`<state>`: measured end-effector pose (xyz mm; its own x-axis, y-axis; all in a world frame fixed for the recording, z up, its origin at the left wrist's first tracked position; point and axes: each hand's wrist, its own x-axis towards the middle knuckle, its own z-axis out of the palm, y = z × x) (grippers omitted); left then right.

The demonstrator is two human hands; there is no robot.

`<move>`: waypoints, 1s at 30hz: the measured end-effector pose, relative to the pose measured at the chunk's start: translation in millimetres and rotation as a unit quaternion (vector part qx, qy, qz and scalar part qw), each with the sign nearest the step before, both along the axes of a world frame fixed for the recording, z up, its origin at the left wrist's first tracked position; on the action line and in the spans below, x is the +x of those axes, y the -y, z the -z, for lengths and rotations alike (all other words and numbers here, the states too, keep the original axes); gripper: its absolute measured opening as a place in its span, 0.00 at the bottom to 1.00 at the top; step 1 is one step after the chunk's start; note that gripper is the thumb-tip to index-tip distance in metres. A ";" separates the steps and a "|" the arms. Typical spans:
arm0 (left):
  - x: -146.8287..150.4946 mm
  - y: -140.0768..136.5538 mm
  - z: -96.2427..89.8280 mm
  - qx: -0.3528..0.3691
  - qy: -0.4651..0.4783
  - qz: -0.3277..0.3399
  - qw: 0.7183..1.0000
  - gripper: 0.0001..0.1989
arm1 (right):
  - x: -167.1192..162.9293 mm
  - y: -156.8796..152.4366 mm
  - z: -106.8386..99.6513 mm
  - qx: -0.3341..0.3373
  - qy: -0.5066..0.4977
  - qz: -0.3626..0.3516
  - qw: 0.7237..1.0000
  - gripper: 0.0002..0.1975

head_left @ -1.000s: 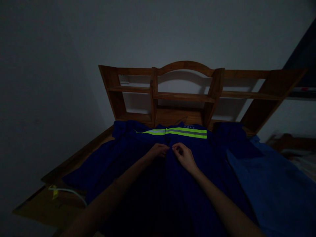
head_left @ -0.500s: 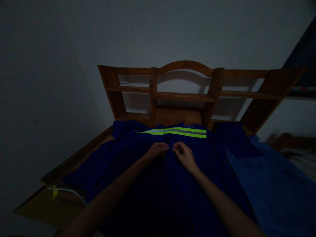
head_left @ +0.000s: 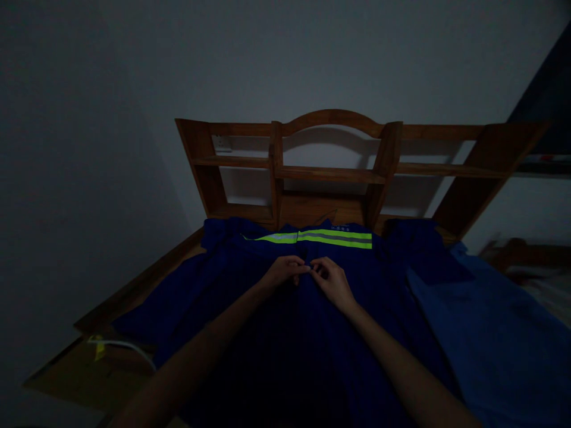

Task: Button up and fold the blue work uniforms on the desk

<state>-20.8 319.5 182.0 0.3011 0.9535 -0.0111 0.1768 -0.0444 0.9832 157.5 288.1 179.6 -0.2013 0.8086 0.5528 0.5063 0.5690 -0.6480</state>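
Observation:
A dark blue work jacket with a yellow-green reflective stripe across its chest lies spread out in front of me. Just below the stripe, at the front opening, my left hand pinches the jacket's edge between thumb and forefinger. My right hand pinches the cloth from the other side, its fingertips almost meeting those of the left. Whatever small part is between the fingertips is too dark to make out. Much of the lower jacket is lost in shadow.
A wooden shelf unit stands behind the jacket, against the wall. Lighter blue cloth lies to the right. At lower left are a pale cable and a yellow tag. A wall socket shows behind the shelves.
My left fingertips have moved slightly right, closing the small gap to my right fingertips. Both hands stay pinched at the jacket's front opening. The jacket lies as before.

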 end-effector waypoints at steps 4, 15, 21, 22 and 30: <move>-0.6 0.4 0.6 0.017 0.000 0.017 1.000 0.21 | 0.4 0.8 -0.5 0.004 0.008 -0.006 1.000 0.08; 1.8 -0.6 4.4 0.058 0.019 0.022 0.998 0.19 | 0.1 3.9 -6.3 -0.001 0.020 -0.008 1.000 0.11; 2.1 5.5 -1.0 0.071 -0.001 0.042 0.997 0.17 | 1.1 2.4 -3.2 0.012 0.032 -0.013 0.999 0.10; 2.4 6.0 -1.5 0.070 -0.003 0.042 0.997 0.17 | 1.1 2.5 -2.9 0.015 0.036 -0.013 0.999 0.10; 5.5 4.9 0.9 0.056 0.034 0.061 0.996 0.16 | -0.8 2.5 -3.4 0.016 0.052 -0.009 0.999 0.09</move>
<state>-15.2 314.6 181.1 0.4115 0.9037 0.1180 0.0962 -0.1718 0.9804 156.7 285.6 183.0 -0.2722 0.7872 0.5533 0.5594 0.5973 -0.5747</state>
